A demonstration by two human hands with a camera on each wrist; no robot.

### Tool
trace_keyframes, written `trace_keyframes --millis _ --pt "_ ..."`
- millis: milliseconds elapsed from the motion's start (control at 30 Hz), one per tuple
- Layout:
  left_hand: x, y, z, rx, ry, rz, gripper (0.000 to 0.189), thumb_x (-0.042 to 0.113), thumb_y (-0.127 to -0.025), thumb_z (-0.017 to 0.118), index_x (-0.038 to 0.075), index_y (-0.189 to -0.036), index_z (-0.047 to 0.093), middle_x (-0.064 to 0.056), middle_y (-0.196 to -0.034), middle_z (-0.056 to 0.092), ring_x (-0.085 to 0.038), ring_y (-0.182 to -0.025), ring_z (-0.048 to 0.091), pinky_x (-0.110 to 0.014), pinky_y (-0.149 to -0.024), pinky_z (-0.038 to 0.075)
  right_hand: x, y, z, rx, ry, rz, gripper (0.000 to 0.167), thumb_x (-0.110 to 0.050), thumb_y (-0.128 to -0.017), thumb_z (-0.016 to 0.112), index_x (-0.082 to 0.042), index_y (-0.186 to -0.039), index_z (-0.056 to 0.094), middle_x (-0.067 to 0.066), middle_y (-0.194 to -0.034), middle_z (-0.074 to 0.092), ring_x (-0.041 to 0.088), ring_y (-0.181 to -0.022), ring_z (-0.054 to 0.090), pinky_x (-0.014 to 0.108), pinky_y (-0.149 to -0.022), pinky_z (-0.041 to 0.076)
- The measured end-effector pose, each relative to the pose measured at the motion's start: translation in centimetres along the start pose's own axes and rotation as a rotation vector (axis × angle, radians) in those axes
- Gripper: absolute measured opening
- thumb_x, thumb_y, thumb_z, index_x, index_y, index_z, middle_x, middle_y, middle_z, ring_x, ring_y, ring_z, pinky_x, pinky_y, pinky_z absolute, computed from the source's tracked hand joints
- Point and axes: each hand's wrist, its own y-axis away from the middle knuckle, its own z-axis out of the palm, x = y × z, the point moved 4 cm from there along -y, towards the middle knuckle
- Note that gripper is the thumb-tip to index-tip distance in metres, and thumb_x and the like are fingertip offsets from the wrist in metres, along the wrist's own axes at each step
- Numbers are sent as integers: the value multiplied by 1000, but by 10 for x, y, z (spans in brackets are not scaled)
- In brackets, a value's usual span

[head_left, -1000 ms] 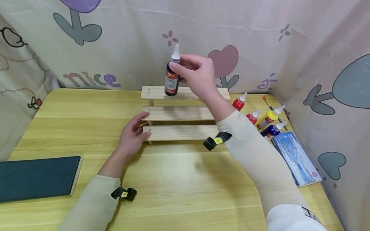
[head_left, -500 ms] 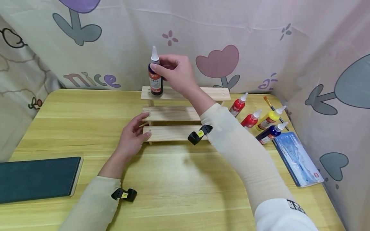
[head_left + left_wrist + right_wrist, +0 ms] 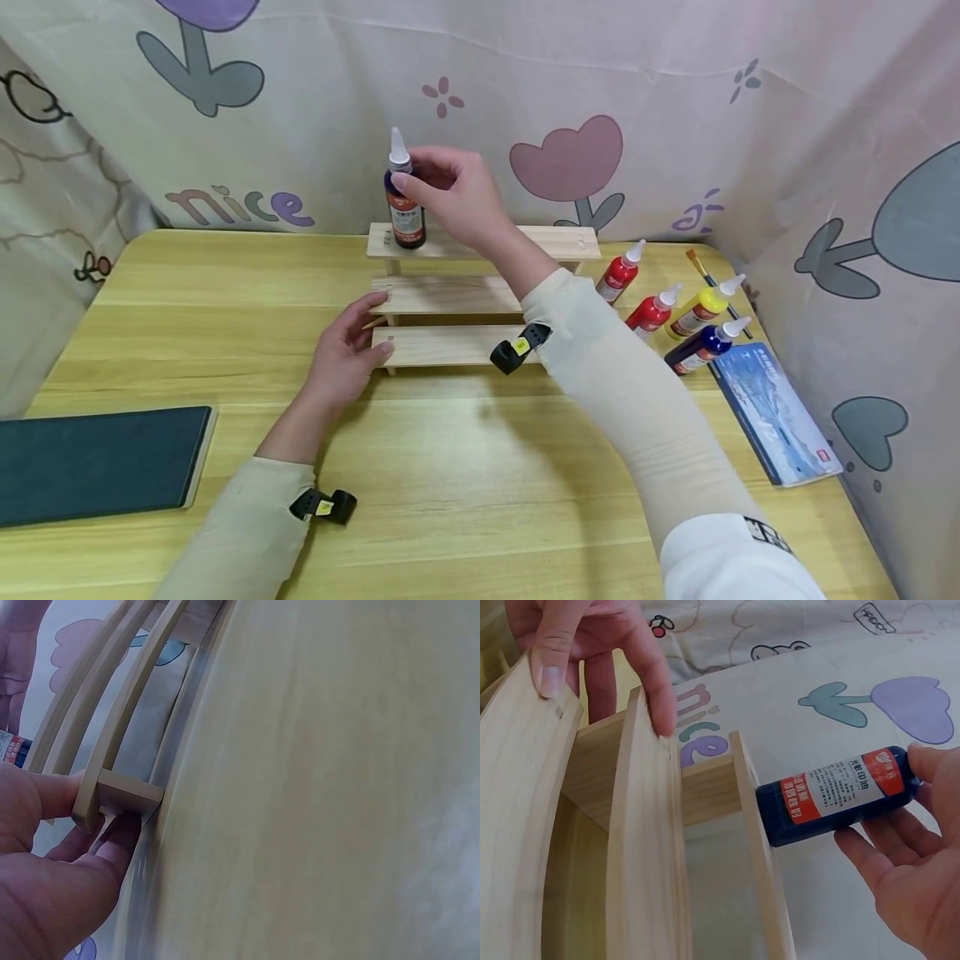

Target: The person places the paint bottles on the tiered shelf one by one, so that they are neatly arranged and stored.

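Observation:
My right hand (image 3: 457, 196) grips a dark blue ink bottle (image 3: 406, 218) round its upper part, thumb in front. The bottle has a white cone nozzle and an orange-and-white label. It stands upright at the left end of the top shelf of a three-tier wooden rack (image 3: 450, 346); in the right wrist view the base of the blue bottle (image 3: 832, 791) is right at that shelf. My left hand (image 3: 345, 358) holds the rack's left end. Its thumb (image 3: 551, 667) lies on the lowest shelf, one finger reaches the middle shelf, and other fingers curl behind the side.
Right of the rack lie two red bottles (image 3: 618, 273), a yellow bottle (image 3: 701, 310) and another blue bottle (image 3: 701, 348). A paintbrush (image 3: 701, 268) and a blue-covered pad (image 3: 772, 417) are beside them. A dark green book (image 3: 97, 462) lies at left. A patterned curtain (image 3: 337, 108) hangs behind.
My right hand has carried the blue bottle leftward and down to the left end of the top shelf. The left hand has stayed on the rack.

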Motion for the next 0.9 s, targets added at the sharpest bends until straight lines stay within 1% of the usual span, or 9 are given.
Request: trace_keyframes --millis 133,233,367,533,767,900 --pt "0 -1 2 0 -15 -10 70 -18 -90 60 20 -148 49 -8 -151 44 -27 -134 45 -34 -112 35 0 4 -3 5 -9 16 33 -15 -92 74 -7 -124 70 1 -111 70 12 -100 66 23 -90 51" --pt "1 0 2 3 -28 -16 71 -17 -90 61 21 -148 49 -9 -151 44 -27 -134 45 -33 -112 35 -1 11 -7 18 -24 34 39 -18 -92 74 -9 -130 67 1 -117 69 11 -104 65 22 -92 50" --pt "1 0 1 7 -33 -14 71 -17 -90 61 22 -148 49 -8 -150 44 -27 -134 45 -31 -112 34 -4 27 -15 53 -7 4 41 -19 -92 74 -7 -131 66 2 -120 68 10 -107 64 23 -93 50" --pt "0 0 0 13 -42 -18 70 -16 -90 61 22 -148 49 -11 -149 46 -28 -133 46 -31 -111 36 -9 57 -25 87 32 -71 40 -16 -92 75 -4 -129 66 4 -121 68 14 -111 64 26 -94 52" --pt "-1 -1 0 14 -37 -28 71 -17 -90 61 22 -148 49 -13 -147 46 -28 -132 48 -32 -109 39 -13 105 -38 116 45 -80 39 -11 -90 76 -2 -127 66 3 -122 68 15 -112 64 31 -95 52" --pt "-1 0 1 10 -39 -37 71 -17 -90 61 22 -149 48 -14 -147 46 -29 -132 47 -35 -109 39 -12 133 -50 114 25 -95 39 -4 -89 75 2 -127 65 6 -122 68 23 -113 64 36 -95 53"
